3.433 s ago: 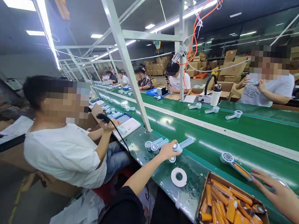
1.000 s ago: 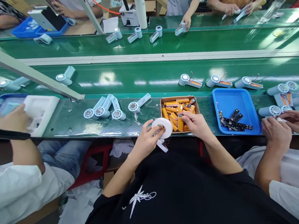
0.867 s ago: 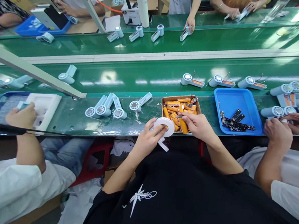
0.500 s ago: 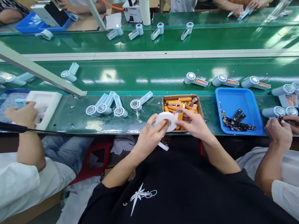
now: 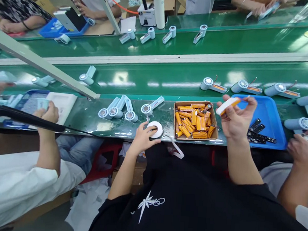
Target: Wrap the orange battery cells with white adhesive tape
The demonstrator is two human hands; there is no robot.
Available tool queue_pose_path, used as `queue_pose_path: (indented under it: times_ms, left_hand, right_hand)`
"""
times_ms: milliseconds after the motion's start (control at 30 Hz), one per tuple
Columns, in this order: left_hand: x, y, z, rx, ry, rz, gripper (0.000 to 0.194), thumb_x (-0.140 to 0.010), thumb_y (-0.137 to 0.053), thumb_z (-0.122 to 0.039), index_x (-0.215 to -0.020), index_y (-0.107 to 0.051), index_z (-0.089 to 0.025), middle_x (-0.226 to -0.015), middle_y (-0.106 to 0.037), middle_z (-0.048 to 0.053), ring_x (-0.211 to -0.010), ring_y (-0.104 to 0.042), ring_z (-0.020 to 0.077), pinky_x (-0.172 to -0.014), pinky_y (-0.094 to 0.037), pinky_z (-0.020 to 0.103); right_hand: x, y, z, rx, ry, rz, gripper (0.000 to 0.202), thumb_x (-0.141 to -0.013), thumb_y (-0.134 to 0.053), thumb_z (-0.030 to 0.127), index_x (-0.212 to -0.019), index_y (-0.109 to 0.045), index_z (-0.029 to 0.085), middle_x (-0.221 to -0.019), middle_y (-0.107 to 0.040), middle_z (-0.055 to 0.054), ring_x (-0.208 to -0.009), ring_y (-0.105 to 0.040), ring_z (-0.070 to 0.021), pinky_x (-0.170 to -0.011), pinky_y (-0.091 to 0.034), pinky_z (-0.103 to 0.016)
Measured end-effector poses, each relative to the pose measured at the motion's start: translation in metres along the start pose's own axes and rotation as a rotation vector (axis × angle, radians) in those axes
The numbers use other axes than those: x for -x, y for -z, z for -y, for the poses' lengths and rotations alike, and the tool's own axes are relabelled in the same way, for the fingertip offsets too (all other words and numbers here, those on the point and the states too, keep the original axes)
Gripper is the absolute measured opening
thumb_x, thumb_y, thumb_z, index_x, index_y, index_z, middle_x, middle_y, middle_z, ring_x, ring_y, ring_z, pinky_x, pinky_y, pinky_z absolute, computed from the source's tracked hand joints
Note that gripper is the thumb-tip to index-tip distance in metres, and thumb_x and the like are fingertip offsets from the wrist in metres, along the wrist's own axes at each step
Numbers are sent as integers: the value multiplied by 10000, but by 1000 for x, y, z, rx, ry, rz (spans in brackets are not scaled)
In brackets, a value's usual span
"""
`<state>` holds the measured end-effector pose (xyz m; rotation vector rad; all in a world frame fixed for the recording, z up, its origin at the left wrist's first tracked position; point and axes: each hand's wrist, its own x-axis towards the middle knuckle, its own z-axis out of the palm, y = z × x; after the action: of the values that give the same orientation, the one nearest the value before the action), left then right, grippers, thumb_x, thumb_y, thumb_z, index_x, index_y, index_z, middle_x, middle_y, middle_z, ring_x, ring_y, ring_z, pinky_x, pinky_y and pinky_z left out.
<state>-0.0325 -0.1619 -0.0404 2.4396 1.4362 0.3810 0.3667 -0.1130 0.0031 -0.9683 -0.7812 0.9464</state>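
Note:
My left hand [image 5: 145, 137] is at the white tape roll [image 5: 155, 129] on the bench edge, fingers apart around its left side. A loose strip of tape [image 5: 177, 150] trails from the roll over the edge. Raised above the bench at the right, my right hand [image 5: 237, 116] holds an orange battery cell with a white strip [image 5: 227, 106] along it, between thumb and fingers. Between the hands sits a cardboard box [image 5: 195, 138] full of orange cells. Just left of it, a light blue fan unit [image 5: 147, 109] lies on the bench.
Behind my right hand is a blue tray [image 5: 279, 138] with black circuit boards [image 5: 260, 131]. Several light blue units lie left and on the green belt [image 5: 145, 83]. Co-workers' hands are at both sides. A slanting metal bar [image 5: 41, 63] crosses the left.
My hands have moved apart. The tape roll, held up before, now lies on the bench. My right hand has carried the orange cell up and right, away from the box.

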Motion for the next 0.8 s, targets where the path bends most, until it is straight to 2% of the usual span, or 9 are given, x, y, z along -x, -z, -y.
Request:
queue_pose_path:
  times_ms: [67, 133, 233, 367, 433, 500, 633, 733, 800]
  left_hand:
    - [-23, -3, 17, 48, 19, -85, 213, -972, -681, -401, -989, -788, -218, -1067, -798, 62, -1202, -600, 299, -1098, -478, 491]
    - [-53, -3, 23, 20, 1, -107, 303, -1034, -577, -391, -881, -769, -213, -964, -795, 58, -1068, -650, 246, -1062, -493, 438]
    - [-92, 5, 23, -174, 54, -60, 282, -1015, -599, -430, -1040, -765, -204, -1138, -771, 105, -1192, -615, 306, -1049, -481, 476]
    - [-120, 21, 21, -412, 280, 168, 394, -969, -652, -360, -1323, -674, -189, -1300, -683, 181, -1176, -615, 393, -938, -525, 525]
    - [-137, 25, 22, -448, 265, 291, 348, -966, -632, -291, -1295, -689, -193, -1271, -674, 179, -1097, -639, 369, -854, -550, 473]
    - [-163, 24, 23, -459, 129, 318, 323, -966, -592, -216, -1267, -707, -191, -1304, -649, 175, -1148, -607, 352, -869, -544, 437]
    - [-241, 6, 25, -419, -110, 366, 339, -893, -609, -117, -1193, -766, -141, -1358, -619, 186, -1292, -508, 353, -1096, -432, 470]
    - [-288, -7, 30, -308, -57, 460, 312, -800, -715, -160, -1096, -812, -153, -1286, -685, 172, -1256, -562, 342, -1112, -418, 437]
    - [-304, -11, 36, -246, -17, 500, 259, -773, -752, -219, -1020, -829, -204, -1148, -757, 113, -1141, -640, 293, -1025, -471, 358]
  right_hand:
    - [15, -8, -7, -25, -56, 42, 562, -747, -915, 277, -1063, -454, 337, -1131, -792, 38, -961, -802, -205, -781, -698, -362]
    - [23, -16, -12, -36, -70, 58, 578, -725, -933, 289, -962, -406, 301, -1100, -803, 23, -915, -808, -212, -771, -701, -376]
    - [22, -16, -9, -9, -2, 26, 606, -697, -953, 300, -886, -378, 280, -1045, -805, 11, -977, -805, -245, -818, -696, -406]
    - [23, 8, 4, 136, 141, -44, 555, -665, -958, 208, -903, -460, 274, -916, -794, 47, -1066, -789, -250, -800, -681, -325]
    - [26, 19, 9, 223, 141, -24, 571, -666, -946, 161, -1029, -526, 294, -911, -811, 46, -1017, -802, -232, -777, -678, -299]
    - [23, 20, 9, 291, 136, 0, 611, -668, -939, 157, -1134, -569, 300, -951, -827, 23, -996, -806, -231, -800, -683, -317]
    - [-17, -5, -8, 343, 211, 34, 463, -681, -921, 245, -1066, -664, 259, -1043, -826, -11, -1019, -800, -242, -874, -680, -368]
    - [-61, -34, -31, 364, 190, 171, 422, -731, -874, 321, -1100, -678, 253, -1031, -821, -8, -935, -806, -226, -855, -676, -380]
    - [-88, -52, -48, 460, 160, 311, 461, -764, -844, 349, -1178, -671, 244, -1001, -820, -13, -895, -800, -221, -850, -663, -381]
